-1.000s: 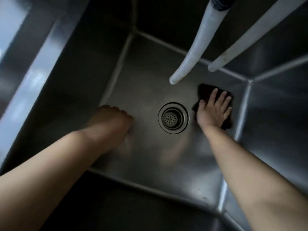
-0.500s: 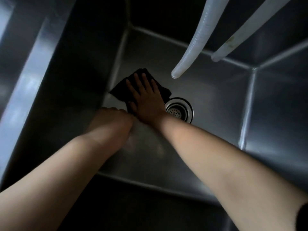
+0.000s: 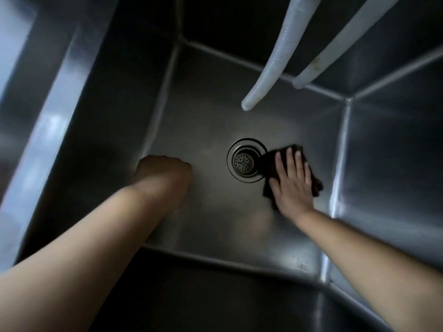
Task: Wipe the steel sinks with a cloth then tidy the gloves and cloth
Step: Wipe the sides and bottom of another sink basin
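My right hand lies flat, fingers straight, pressing the dark soft cloth on the shiny steel sink floor, touching the round holey drain. My left hand rests curled in a fist, holding nothing.

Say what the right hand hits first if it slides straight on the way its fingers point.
Likely nothing until the sink's far wall. The right hand, flat on the dark cloth, points up-frame past the drain. The hoses appear to hang above that path, though depth is unclear.
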A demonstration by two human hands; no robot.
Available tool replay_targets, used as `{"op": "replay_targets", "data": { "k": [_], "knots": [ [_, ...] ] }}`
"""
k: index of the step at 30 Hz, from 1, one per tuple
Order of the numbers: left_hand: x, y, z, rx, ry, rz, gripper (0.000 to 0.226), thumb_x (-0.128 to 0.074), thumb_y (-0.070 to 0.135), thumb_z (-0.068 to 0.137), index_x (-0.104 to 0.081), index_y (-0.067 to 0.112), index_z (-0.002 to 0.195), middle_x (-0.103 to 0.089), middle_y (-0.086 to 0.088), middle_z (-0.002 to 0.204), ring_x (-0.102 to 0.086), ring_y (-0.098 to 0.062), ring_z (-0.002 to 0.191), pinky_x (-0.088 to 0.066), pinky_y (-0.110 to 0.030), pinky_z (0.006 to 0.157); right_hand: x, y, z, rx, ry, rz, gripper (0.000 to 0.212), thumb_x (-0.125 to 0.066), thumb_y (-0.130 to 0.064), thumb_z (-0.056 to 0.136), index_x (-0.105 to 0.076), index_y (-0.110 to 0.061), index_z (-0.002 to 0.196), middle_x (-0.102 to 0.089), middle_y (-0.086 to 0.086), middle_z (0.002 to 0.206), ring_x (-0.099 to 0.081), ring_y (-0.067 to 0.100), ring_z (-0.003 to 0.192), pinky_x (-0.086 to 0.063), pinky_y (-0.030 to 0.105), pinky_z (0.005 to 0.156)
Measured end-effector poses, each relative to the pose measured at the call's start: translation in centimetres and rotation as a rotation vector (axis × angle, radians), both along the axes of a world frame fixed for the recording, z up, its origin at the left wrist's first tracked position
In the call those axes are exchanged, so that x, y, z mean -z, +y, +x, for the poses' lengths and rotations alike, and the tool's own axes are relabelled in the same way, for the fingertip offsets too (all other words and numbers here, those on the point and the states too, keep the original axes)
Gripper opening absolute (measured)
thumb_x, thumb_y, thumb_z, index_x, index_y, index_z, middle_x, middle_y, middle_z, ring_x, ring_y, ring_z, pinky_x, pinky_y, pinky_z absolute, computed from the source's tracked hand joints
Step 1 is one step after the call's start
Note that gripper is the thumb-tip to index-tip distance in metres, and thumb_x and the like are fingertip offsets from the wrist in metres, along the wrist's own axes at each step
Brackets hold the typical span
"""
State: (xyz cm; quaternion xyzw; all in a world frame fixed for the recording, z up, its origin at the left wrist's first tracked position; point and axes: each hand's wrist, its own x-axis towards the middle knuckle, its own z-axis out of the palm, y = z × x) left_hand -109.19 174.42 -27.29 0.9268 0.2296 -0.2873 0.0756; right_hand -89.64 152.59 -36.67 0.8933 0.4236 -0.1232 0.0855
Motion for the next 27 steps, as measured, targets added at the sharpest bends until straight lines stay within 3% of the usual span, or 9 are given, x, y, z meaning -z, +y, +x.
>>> {"op": "replay_targets", "data": {
  "k": [3,5,9,13,16,20,27],
  "knots": [
    [-0.1,-0.1,0.2,0.001,0.022,0.01,0.021,-0.054,0.03,0.089,-0.061,0.019,0.105,-0.064,0.0,0.11,-0.062,-0.022,0.103,-0.035,-0.026,0.068,-0.4,-1.9,-4.0,-0.164,0.021,-0.075,0.076,-0.065,-0.034,0.081,-0.032,-0.01,0.144,-0.025,0.021,0.151,-0.021,0.041,0.139,-0.015,0.054,0.111],
    [-0.2,0.0,0.2,0.003,0.022,0.008,0.02,-0.053,0.027,0.089,-0.06,0.02,0.106,-0.063,0.0,0.111,-0.061,-0.022,0.103,-0.035,-0.027,0.069,-0.4,-1.3,-6.3,-0.288,0.012,-0.111,0.081,-0.073,-0.04,0.072,-0.041,-0.012,0.14,-0.035,0.021,0.147,-0.03,0.043,0.135,-0.022,0.058,0.107],
    [-0.6,-0.1,0.3,0.004,-0.002,0.0,0.018,-0.052,0.028,0.091,-0.059,0.021,0.106,-0.062,0.0,0.113,-0.06,-0.022,0.106,-0.034,-0.027,0.07,0.3,3.0,-8.6,-0.491,0.048,-0.039,0.07,-0.055,-0.046,0.082,-0.036,-0.017,0.143,-0.032,0.014,0.15,-0.025,0.037,0.139,-0.022,0.059,0.11],
    [-0.7,-0.3,0.4,-0.011,0.001,-0.031,0.022,-0.045,0.029,0.094,-0.06,0.021,0.107,-0.062,-0.001,0.115,-0.059,-0.022,0.106,-0.035,-0.027,0.072,1.3,9.1,-8.3,-0.548,0.097,0.04,0.063,-0.036,-0.042,0.091,-0.024,-0.019,0.148,-0.022,0.009,0.155,-0.015,0.031,0.144,-0.009,0.051,0.116],
    [-0.6,-0.2,0.3,-0.007,0.032,-0.004,0.028,-0.043,0.028,0.094,-0.059,0.018,0.114,-0.061,-0.005,0.12,-0.059,-0.026,0.109,-0.043,-0.03,0.079,2.1,13.4,-6.2,-0.459,0.074,0.04,0.063,-0.032,-0.041,0.094,-0.012,-0.02,0.15,-0.009,0.008,0.158,-0.002,0.028,0.146,0.001,0.045,0.117],
    [-0.4,-0.2,0.3,0.012,0.086,-0.01,0.024,-0.048,0.029,0.093,-0.059,0.02,0.113,-0.06,-0.002,0.119,-0.058,-0.024,0.109,-0.043,-0.031,0.084,2.2,16.0,-1.5,-0.202,0.07,0.077,0.063,-0.031,-0.038,0.097,-0.006,-0.019,0.151,-0.002,0.008,0.159,0.004,0.027,0.145,0.004,0.044,0.117],
    [-0.2,-0.1,0.4,-0.052,0.037,0.032,0.023,-0.055,0.025,0.09,-0.06,0.012,0.108,-0.063,-0.007,0.112,-0.061,-0.029,0.104,-0.04,-0.029,0.074,1.0,5.9,2.2,0.015,0.018,0.075,0.067,-0.038,-0.036,0.094,-0.007,-0.02,0.151,-0.001,0.007,0.159,0.005,0.026,0.145,0.006,0.039,0.115]
  ]
}}
